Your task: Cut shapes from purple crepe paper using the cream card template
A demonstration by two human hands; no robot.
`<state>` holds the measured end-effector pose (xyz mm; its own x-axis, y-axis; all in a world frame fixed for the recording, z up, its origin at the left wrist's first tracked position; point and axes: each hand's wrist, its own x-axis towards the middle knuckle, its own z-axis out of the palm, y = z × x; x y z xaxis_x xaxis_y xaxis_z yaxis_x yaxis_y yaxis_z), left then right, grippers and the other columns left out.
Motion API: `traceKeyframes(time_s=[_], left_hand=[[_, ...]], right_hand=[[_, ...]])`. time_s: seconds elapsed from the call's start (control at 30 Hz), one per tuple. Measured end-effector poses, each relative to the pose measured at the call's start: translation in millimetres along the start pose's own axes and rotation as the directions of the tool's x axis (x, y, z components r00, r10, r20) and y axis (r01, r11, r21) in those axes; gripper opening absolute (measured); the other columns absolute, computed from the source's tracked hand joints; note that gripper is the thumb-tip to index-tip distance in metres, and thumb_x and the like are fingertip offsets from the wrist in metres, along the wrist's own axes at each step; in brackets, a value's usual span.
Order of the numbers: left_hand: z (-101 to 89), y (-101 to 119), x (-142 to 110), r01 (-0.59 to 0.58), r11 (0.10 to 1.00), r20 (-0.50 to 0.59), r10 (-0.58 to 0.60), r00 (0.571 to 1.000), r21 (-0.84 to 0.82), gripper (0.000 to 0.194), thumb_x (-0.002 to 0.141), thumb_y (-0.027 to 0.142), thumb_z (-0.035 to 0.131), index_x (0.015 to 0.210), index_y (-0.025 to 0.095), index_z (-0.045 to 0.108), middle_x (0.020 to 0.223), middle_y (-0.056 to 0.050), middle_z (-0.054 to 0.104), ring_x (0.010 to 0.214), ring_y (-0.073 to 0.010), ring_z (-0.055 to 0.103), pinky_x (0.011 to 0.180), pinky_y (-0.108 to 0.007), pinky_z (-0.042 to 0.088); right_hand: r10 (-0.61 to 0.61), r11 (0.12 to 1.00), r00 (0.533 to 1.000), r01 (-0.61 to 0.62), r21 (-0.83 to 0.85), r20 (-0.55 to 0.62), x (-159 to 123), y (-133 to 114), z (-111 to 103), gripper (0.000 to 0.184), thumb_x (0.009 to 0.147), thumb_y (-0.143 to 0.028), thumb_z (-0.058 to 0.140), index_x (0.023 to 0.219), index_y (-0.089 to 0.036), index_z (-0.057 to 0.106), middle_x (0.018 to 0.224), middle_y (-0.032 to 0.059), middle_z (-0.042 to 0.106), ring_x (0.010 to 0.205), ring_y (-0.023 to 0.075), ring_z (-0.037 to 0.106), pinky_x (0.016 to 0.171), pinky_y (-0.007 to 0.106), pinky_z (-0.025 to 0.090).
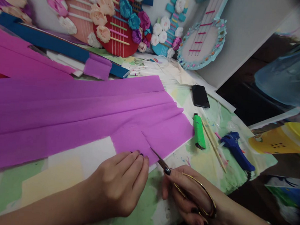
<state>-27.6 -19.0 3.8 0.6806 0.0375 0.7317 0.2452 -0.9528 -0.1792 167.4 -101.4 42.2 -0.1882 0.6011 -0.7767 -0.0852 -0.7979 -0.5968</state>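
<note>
Left hand (122, 180) arches, fingertips on purple paper (75, 109), grip hidden; right hand (186, 185) curls round one pair of scissors (160, 160); one green tool (199, 132), one glue gun (236, 150) beyond

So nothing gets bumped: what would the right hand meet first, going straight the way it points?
Scissors leading, the right hand would likely meet the purple sheet first, at the blade tips; depth is unclear.

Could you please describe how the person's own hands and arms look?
The left hand and right hand wear no gloves, and no sleeves show on the forearms. Dark polish shows on nails of both hands, glossy on the right thumb.
</note>
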Motion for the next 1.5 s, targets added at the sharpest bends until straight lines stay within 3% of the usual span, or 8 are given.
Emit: traceKeyframes(time_s=[0.47,1.07,1.27,1.5], left_hand=[[1.0,1.3,-2.1,0.008,1.0,-0.011,-0.008,1.0,0.008,0.021,0.088,0.002,0.046,0.094,0.001,0.066,0.084,-0.017,0.072,0.081,-0.0279,0.071,0.065,-0.039,0.061],[1.3,1.3,-2.5,0.028,1.0,-0.019,-0.028,0.999,0.01,0.019,0.087,0.001,0.048,0.094,0.003,0.066,0.085,-0.015,0.072,0.082,-0.026,0.071,0.067,-0.038,0.061],[2.1,1.0,-2.6,0.012,1.0,-0.023,-0.012,1.0,-0.007,0.02,0.087,0.0,0.047,0.094,-0.001,0.066,0.085,-0.019,0.072,0.081,-0.0296,0.071,0.066,-0.041,0.061],[-0.5,0.8,-2.4,0.023,1.0,-0.027,-0.023,0.999,0.001,0.022,0.087,0.001,0.045,0.095,0.001,0.066,0.086,-0.017,0.072,0.083,-0.0276,0.071,0.068,-0.04,0.061]], right_hand=[[0.008,0.999,0.998,-0.01,-0.03,-0.055,-1.9,-2.1,5.2,0.05,0.078,-0.066,0.054,0.071,-0.016,0.058,0.036,-0.0113,0.031,0.023,0.0022,0.025,0.024,0.013,0.019],[-0.008,0.999,1.0,0.008,-0.044,0.004,5.1,-3.5,4.3,0.053,0.088,-0.06,0.045,0.071,-0.014,0.062,0.032,-0.0097,0.032,0.022,0.0048,0.029,0.024,0.014,0.023],[-0.017,0.999,1.0,0.018,-0.045,0.021,6.0,-0.8,2.4,0.054,0.087,-0.063,0.046,0.07,-0.014,0.062,0.031,-0.0093,0.032,0.021,0.0056,0.03,0.024,0.015,0.024],[-0.022,0.999,1.0,0.022,-0.026,0.006,5.5,-2.2,2.8,0.054,0.083,-0.065,0.05,0.07,-0.014,0.062,0.035,-0.0099,0.032,0.023,0.004,0.03,0.025,0.014,0.022]])
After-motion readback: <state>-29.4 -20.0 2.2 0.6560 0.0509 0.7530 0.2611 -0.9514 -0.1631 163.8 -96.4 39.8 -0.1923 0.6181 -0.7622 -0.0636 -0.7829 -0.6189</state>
